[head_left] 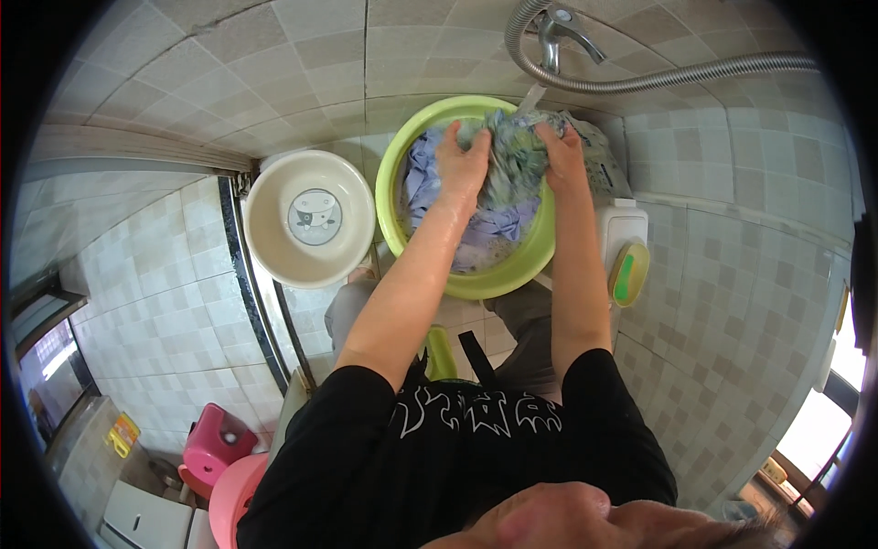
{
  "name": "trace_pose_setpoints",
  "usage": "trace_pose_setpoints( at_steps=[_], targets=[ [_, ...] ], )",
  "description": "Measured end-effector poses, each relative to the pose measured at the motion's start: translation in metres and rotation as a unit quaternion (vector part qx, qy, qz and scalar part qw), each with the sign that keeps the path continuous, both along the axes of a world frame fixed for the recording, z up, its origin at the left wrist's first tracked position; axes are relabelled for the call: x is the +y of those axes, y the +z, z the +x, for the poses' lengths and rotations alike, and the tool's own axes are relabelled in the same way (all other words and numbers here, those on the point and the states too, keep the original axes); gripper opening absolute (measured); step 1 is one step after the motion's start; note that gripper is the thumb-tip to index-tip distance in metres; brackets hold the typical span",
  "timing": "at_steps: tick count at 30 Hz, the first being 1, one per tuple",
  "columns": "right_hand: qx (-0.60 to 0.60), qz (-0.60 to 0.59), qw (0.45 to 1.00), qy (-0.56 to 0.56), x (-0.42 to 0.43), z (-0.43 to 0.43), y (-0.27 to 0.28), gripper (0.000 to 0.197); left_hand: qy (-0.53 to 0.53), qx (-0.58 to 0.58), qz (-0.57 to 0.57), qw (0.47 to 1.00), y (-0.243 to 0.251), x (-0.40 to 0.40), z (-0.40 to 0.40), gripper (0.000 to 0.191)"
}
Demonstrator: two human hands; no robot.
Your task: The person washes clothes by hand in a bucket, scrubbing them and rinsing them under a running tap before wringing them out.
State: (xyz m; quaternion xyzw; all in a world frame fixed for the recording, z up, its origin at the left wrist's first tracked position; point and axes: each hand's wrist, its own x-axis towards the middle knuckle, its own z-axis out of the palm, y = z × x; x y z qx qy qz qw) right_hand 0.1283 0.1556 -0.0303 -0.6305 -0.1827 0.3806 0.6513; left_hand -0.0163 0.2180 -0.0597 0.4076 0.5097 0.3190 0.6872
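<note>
Under the faucet (551,48), water runs onto a wet green-blue patterned cloth (514,161) that I hold above a lime-green plastic basin (473,288). My right hand (564,154) grips the cloth's right side near the water stream. At its left side is my left hand (464,161), thumb and fingers bent, over the basin; whether it grips the fabric cannot be told. Wet lavender cloth (423,175) lies in sudsy water in the basin, partly hidden by my left forearm and the patterned cloth.
A cream basin (257,219) with a cow picture stands left of the green one. A flexible metal hose (651,82) loops around the faucet. To the right are a white container (627,223), a soap dish (638,274) and a plastic bag (603,154). A pink stool (212,446) stands lower left.
</note>
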Motion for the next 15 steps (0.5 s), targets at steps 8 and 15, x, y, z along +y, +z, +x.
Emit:
trace_pose_setpoints(
  at_steps=[8,15],
  targets=[
    [-0.333,-0.125,0.927,0.116,-0.02,-0.112,0.053,0.037,-0.025,-0.341,-0.457,0.821,0.02,0.007,-0.013,0.055],
    [-0.462,-0.282,0.839,0.055,0.0,-0.118,0.049,0.035,-0.064,-0.251,-0.37,0.892,0.029,0.002,-0.014,0.026]
  ],
)
